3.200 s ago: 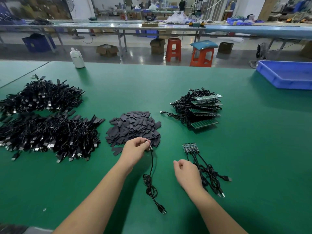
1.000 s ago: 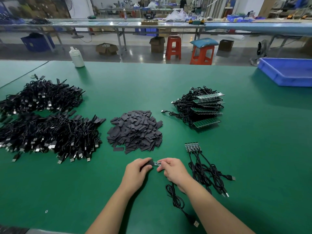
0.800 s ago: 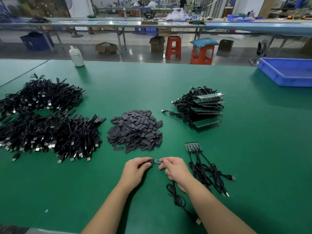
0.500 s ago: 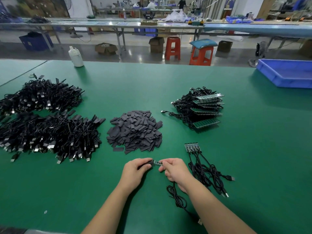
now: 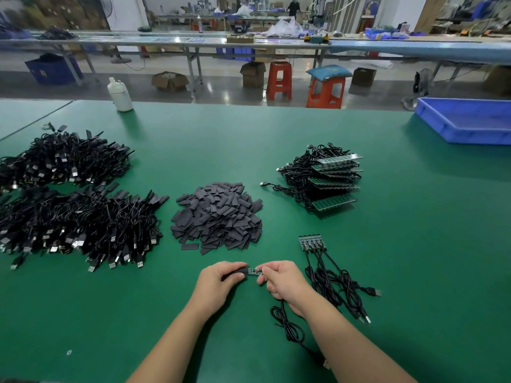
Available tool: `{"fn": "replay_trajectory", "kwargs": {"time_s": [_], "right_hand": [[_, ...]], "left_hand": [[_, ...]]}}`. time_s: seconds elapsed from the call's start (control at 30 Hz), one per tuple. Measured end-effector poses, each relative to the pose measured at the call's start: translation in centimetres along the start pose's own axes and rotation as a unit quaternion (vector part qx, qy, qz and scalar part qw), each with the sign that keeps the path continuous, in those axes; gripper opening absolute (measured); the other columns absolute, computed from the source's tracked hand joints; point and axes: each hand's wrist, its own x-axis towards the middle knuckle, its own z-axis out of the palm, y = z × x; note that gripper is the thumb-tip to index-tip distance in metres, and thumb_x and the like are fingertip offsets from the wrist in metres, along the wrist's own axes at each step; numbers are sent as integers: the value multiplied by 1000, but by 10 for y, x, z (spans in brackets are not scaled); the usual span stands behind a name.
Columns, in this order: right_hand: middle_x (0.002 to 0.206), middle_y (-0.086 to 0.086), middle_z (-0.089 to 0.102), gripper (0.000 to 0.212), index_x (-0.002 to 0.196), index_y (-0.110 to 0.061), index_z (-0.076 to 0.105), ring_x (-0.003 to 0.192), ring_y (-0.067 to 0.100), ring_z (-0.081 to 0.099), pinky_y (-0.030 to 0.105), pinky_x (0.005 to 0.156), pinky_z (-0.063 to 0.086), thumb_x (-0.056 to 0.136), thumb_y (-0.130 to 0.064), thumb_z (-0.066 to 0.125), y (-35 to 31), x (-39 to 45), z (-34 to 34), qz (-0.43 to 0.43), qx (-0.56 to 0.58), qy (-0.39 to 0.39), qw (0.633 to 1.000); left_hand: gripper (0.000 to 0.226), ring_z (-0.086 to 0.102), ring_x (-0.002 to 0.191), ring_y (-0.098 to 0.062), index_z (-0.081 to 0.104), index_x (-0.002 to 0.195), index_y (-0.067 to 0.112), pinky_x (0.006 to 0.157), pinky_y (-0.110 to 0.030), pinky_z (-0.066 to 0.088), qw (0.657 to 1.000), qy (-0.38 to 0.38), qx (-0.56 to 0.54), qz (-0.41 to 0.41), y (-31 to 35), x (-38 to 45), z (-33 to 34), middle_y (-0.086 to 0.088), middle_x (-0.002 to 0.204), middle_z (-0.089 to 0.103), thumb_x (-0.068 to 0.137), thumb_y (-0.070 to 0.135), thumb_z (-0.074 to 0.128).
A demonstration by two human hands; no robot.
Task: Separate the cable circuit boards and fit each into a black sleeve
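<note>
My left hand (image 5: 218,283) pinches a black sleeve (image 5: 240,271) near the table's front. My right hand (image 5: 284,283) pinches a small green circuit board (image 5: 255,271) whose tip sits at the sleeve's mouth. The board's black cable (image 5: 287,327) trails down under my right wrist. To the right lies a joined strip of boards (image 5: 312,242) with their cables (image 5: 340,286). A heap of black sleeves (image 5: 218,217) lies just beyond my hands. Stacked board panels with cables (image 5: 326,181) sit further back on the right.
Two big piles of sleeved black cables (image 5: 77,225) fill the left of the green table (image 5: 414,272). A white bottle (image 5: 120,95) stands at the far edge and a blue tray (image 5: 467,121) at the far right.
3.2 s ago my left hand was at the sleeve heap holding the cable's board and my right lay empty. Since then both hands have met, and the board is closer to the sleeve.
</note>
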Motion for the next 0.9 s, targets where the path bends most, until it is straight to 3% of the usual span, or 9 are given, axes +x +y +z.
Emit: {"fn": "replay_trajectory", "kwargs": {"time_s": [0.1, 0.27, 0.47, 0.9], "right_hand": [[78, 5, 66, 20, 106, -8, 65, 47, 7, 36, 18, 42, 26, 103, -8, 45, -2, -2, 0, 2, -1, 0, 1000], [80, 6, 66, 20, 106, -11, 64, 46, 6, 36, 19, 43, 27, 103, -9, 44, -4, -3, 2, -1, -18, -5, 1000], [82, 5, 68, 20, 110, -11, 64, 46, 6, 37, 18, 43, 28, 103, -10, 45, -1, 0, 1, 0, -11, -4, 1000], [85, 6, 68, 21, 116, -10, 62, 45, 5, 37, 18, 43, 29, 104, -11, 45, -1, -2, 0, -6, -30, -14, 999]], "left_hand": [[24, 61, 99, 0, 76, 110, 22, 91, -4, 38, 997, 6, 63, 54, 0, -1, 1, 16, 107, 67, 86, 18, 74], [26, 63, 99, -11, 73, 116, 23, 89, -28, 50, 983, 19, 146, 105, 0, -3, 1, 11, 108, 70, 90, 22, 71], [26, 62, 100, -18, 73, 117, 20, 87, -28, 48, 969, 16, 200, 143, 7, 0, -3, 6, 108, 72, 91, 19, 68], [26, 63, 96, -12, 72, 115, 23, 87, -26, 47, 984, -9, 166, 65, 13, 7, -8, 6, 103, 72, 90, 30, 70]]}}
